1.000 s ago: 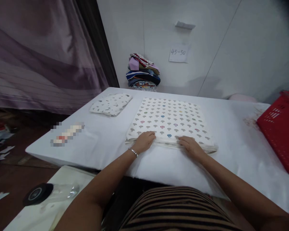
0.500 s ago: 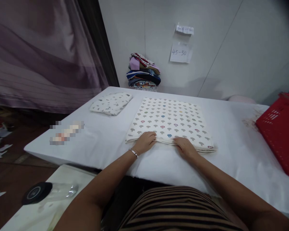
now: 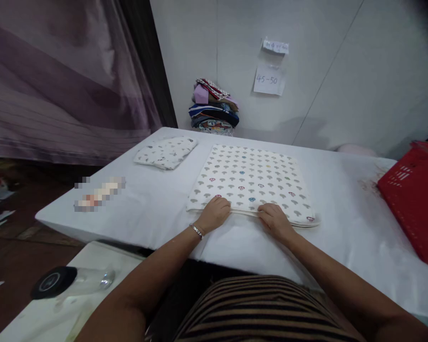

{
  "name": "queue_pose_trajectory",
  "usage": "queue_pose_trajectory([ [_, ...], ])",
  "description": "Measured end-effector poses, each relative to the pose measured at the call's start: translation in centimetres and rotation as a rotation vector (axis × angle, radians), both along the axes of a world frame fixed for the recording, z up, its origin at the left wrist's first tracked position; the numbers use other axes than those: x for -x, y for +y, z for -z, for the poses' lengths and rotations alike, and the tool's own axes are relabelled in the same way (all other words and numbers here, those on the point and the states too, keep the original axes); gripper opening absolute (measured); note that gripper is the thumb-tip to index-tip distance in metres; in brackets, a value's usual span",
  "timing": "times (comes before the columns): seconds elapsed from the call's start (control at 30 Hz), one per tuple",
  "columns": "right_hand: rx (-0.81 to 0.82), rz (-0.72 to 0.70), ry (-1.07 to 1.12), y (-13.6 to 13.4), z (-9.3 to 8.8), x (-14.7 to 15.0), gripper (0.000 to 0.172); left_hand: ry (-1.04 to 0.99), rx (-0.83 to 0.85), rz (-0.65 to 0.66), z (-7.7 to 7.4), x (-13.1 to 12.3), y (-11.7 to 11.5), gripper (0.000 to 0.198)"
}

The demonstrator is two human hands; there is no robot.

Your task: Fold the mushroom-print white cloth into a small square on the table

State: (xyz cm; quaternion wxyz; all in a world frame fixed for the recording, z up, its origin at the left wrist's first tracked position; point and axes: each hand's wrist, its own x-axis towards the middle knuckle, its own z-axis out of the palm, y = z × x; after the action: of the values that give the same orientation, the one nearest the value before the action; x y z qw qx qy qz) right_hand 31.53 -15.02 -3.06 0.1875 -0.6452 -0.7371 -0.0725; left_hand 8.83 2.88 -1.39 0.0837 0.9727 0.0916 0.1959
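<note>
A white folded cloth (image 3: 251,178) printed with grey, red and blue mushrooms lies flat on the white-covered table (image 3: 157,204). My left hand (image 3: 214,213), with a silver bracelet at the wrist, grips its near edge left of the middle. Farther right along that same edge, my right hand (image 3: 275,221) has its fingers curled over the fabric. Both thumbs are hidden. Layers of the fold show at the near right corner. A smaller folded cloth (image 3: 166,153) with a sparse print rests on the table's far left.
At the right edge stands a red plastic basket (image 3: 416,199). A pile of folded clothes (image 3: 214,107) sits behind the table by the wall. A pixelated item (image 3: 100,194) lies on the left. Below, a white surface holds a clear bottle with a black lid (image 3: 53,282).
My fingers have closed more tightly on the cloth's near edge, and the layers between my hands look pressed closer together. The view has shifted slightly.
</note>
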Motion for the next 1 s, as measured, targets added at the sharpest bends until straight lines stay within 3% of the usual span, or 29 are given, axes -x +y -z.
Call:
queue_pose_trajectory([
  [0.23,0.026,-0.028,0.042,-0.4,1.2,-0.6,0.037,0.041,-0.021,-0.034,-0.3,0.6,-0.9,0.043],
  [0.47,0.007,0.021,0.020,-0.3,2.5,-0.8,0.038,0.093,0.032,-0.081,0.8,0.2,-0.6,0.033],
  [0.7,0.001,0.118,0.018,-3.2,3.8,-5.1,0.077,0.162,0.050,-0.085,1.1,0.9,0.2,0.036],
  [0.77,-0.029,0.154,0.022,-4.8,4.1,-6.6,0.073,0.154,0.022,-0.107,1.4,1.4,0.7,0.035],
  [0.9,-0.118,0.203,0.054,-7.5,4.2,-8.1,0.036,0.123,-0.058,-0.119,2.3,2.8,1.8,0.036],
  [1.0,-0.113,0.185,0.021,-8.7,3.5,-8.6,0.037,0.072,-0.103,-0.130,3.0,3.9,2.8,0.041],
])
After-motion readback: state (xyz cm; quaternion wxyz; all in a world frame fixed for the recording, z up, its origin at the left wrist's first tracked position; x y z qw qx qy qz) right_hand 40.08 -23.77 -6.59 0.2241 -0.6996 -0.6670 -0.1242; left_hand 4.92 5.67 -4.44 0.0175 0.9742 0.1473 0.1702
